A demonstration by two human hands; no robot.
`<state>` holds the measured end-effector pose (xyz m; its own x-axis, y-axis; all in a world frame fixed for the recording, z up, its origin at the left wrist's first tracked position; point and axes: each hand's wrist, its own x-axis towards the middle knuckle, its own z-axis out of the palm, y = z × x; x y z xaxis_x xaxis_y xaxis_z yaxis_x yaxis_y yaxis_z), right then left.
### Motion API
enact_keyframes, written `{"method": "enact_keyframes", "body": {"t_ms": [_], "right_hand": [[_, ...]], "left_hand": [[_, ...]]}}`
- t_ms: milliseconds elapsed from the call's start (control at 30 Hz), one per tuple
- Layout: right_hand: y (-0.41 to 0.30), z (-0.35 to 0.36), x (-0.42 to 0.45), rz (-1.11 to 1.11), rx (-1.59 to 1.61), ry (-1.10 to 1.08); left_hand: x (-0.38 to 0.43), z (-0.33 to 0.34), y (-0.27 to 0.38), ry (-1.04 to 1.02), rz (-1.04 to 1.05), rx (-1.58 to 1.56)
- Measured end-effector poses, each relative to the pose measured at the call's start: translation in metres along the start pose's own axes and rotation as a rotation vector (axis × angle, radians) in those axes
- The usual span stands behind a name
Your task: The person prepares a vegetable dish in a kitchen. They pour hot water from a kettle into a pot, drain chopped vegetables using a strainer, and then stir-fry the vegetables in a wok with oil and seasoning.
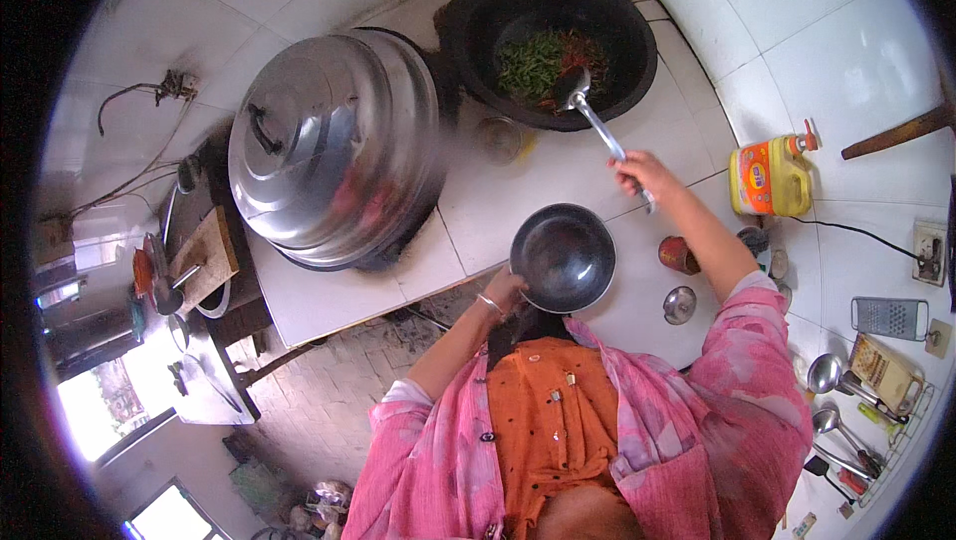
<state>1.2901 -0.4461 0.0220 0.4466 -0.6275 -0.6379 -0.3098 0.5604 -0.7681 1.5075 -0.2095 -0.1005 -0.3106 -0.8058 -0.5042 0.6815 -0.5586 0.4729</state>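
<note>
My right hand grips the handle of a metal wok spatula, whose blade rests among the food in a large built-in wok. Chopped green vegetables lie on the left of the wok's bottom, and reddish pieces lie on the right. My left hand holds a dark metal bowl by its left rim, above the edge of the white tiled counter. The bowl looks empty, with light shining on its inside.
A big domed metal lid covers the stove's left side. A small glass dish sits between lid and wok. To the right are a yellow detergent jug, a red jar, a small metal lid and a wall rack with ladles.
</note>
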Motion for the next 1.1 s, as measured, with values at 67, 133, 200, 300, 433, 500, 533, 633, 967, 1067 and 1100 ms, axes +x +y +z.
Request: {"method": "enact_keyframes", "body": {"t_ms": [67, 133, 200, 300, 433, 500, 533, 633, 967, 1067, 1100], "right_hand": [[-0.043, -0.015, 0.006, 0.018, -0.495, 0.2], [-0.078, -0.031, 0.031, -0.263, -1.19, 0.332], [-0.11, -0.038, 0.043, -0.22, -1.432, 0.392], [-0.151, -0.041, 0.059, -0.141, -1.916, 0.434], [-0.182, -0.067, 0.092, -0.07, -2.1, 0.568], [-0.188, -0.064, 0.108, -0.017, -2.051, 0.636], [-0.186, -0.051, 0.114, 0.008, -2.012, 0.661], [-0.161, -0.049, 0.145, 0.047, -2.046, 0.582], [-0.199, -0.052, 0.114, 0.018, -2.177, 0.151], [-0.163, -0.035, 0.134, 0.057, -1.917, 0.029], [-0.152, -0.029, 0.145, 0.036, -1.833, 0.002]], "left_hand": [[0.008, 0.008, 0.004, -0.015, -0.049, 0.023], [0.022, 0.006, -0.008, 0.011, -0.046, -0.028], [0.027, 0.014, -0.004, 0.014, -0.073, 0.04], [0.01, 0.025, 0.002, 0.025, -0.007, 0.004], [-0.061, -0.003, -0.001, 0.218, -0.141, -0.053], [-0.104, -0.04, -0.023, 0.354, -0.126, -0.129], [-0.13, -0.055, -0.035, 0.462, -0.075, -0.184], [-0.18, -0.121, -0.085, 0.71, 0.036, -0.33], [-0.233, -0.163, -0.182, 1.228, -0.048, -0.054], [-0.224, -0.17, -0.185, 1.177, -0.042, -0.12], [-0.224, -0.173, -0.187, 1.166, -0.039, -0.137]]}}
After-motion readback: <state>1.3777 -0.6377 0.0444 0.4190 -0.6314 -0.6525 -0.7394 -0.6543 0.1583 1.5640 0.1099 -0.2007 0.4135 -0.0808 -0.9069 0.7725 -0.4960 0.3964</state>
